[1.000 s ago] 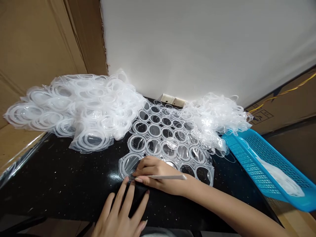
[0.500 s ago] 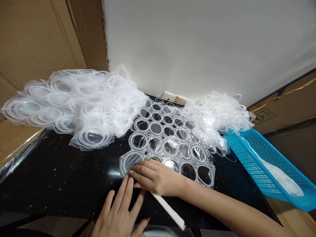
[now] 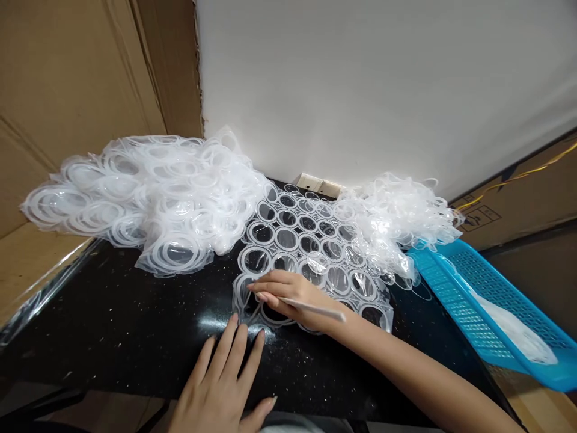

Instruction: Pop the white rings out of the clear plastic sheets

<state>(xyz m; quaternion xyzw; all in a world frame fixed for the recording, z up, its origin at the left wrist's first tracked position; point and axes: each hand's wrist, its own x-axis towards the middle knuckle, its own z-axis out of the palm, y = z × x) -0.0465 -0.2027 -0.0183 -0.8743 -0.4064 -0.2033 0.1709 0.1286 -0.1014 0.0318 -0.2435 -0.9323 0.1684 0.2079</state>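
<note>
A clear plastic sheet [image 3: 285,239] with rows of white-edged ring cut-outs lies on the black speckled tabletop [image 3: 148,325]. Over its near left corner is my right hand [image 3: 288,294], closed around a slim white stick-like tool [image 3: 315,309]. The tool's rear end points right along my wrist, while its tip is hidden under my fingers at the corner ring. My left hand [image 3: 220,379] rests on the tabletop just in front of that corner, fingers spread, its fingertips close to the sheet's near edge.
To the left is a large heap of milky ring-patterned plastic sheets [image 3: 180,204]. Thin clear plastic loops [image 3: 392,216] pile up on the right. A blue basket [image 3: 433,282] with white pieces [image 3: 514,325] stands beyond the table's right edge. A wall socket [image 3: 318,184] and cardboard [image 3: 81,90] are behind.
My right hand has lifted slightly, and the white tool has swung up from pointing toward me to pointing right. The corner ring's filmy centre now looks darker. My left hand has barely moved.
</note>
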